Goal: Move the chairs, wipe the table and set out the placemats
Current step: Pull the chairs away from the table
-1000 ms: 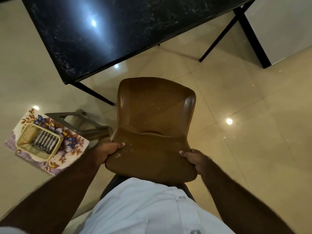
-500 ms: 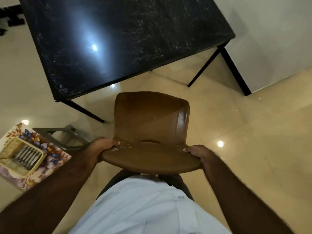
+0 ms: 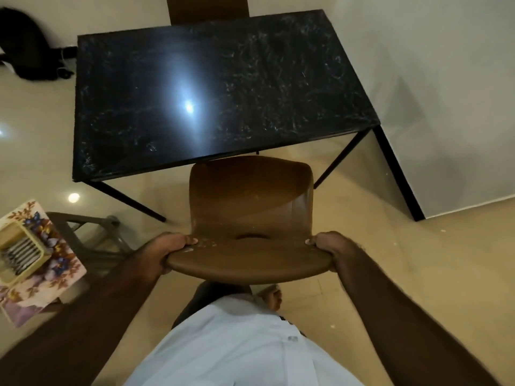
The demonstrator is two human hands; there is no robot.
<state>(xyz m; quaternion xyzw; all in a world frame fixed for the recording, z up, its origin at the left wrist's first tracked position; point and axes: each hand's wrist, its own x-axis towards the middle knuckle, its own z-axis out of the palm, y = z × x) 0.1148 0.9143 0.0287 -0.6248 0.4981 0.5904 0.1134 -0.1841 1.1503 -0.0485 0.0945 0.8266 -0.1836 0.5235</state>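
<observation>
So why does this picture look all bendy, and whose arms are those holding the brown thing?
The camera sits on a person's head and looks down, so you see what they see. Its wide lens bends the edges. The arms are theirs: the left hand and right hand each grip one side of a brown chair by its backrest. In front is a shiny black table with nothing lying on it, just a lamp's reflection. Another chair peeks out behind it. To the left, a flowery placemat lies on a small stand with a little basket on top. The white at the bottom is their shirt.
</observation>
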